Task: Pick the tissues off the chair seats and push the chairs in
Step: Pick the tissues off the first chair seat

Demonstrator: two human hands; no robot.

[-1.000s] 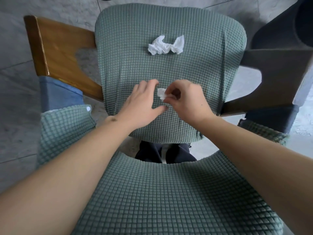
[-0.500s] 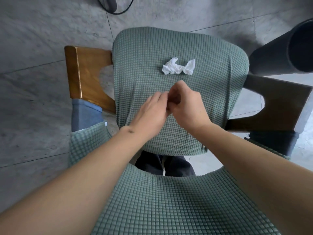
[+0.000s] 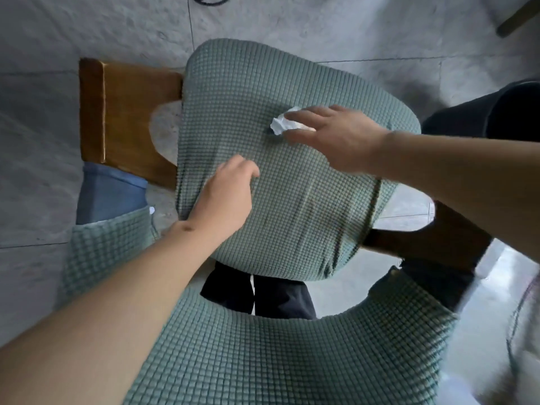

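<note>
A crumpled white tissue [image 3: 280, 125] lies on the green-covered chair seat [image 3: 248, 89], toward its far side. My right hand [image 3: 336, 138] is spread flat over the tissue, with fingertips touching it and the thumb just below it; most of the tissue is hidden under the fingers. My left hand [image 3: 225, 197] hovers over the seat's near left part with its fingers curled shut. What is inside the fist is hidden. The chair's green-covered backrest [image 3: 263, 361] fills the bottom of the view.
Wooden armrests stick out on the left [image 3: 122, 112] and right [image 3: 423, 241] of the seat. A dark rounded object [image 3: 482, 112] stands at the right. Dark trouser legs [image 3: 257, 293] show between seat and backrest. Grey floor tiles surround the chair, and a wooden leg [image 3: 520, 19] shows top right.
My hands, joined over a small tissue scrap, have separated. The right hand reached forward onto the large tissue; the left drew back with closed fingers. The view shifted.
</note>
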